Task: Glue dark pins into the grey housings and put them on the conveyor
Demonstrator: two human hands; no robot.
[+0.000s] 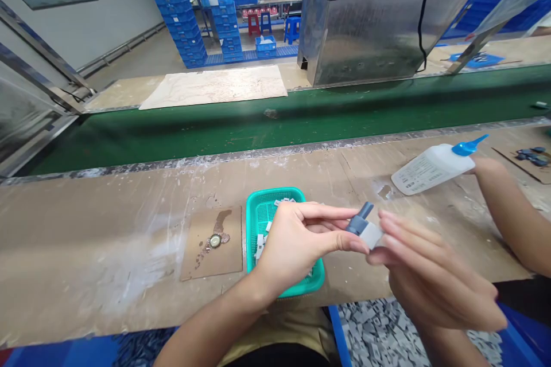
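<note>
My left hand (297, 241) pinches a dark blue-grey plastic part (358, 222) with a narrow stem pointing up, held between thumb and fingers above the table. Against its lower end sits a light grey plastic piece (371, 235); whether the two are joined I cannot tell. My right hand (434, 269), slightly blurred, closes on the light grey piece from the right with thumb and fingertips. Partly behind my left wrist stands a green plastic basket (255, 206) with small light grey pieces (260, 245) inside.
Another person's arm (508, 212) reaches in from the right, hand behind a white squeeze bottle (430, 169) with blue nozzle. Left of the basket, a bottle cap (214, 241) rests on stained cardboard (232, 266). Beyond runs a green conveyor belt (206, 132). Grey pieces (379, 332) fill a bin below.
</note>
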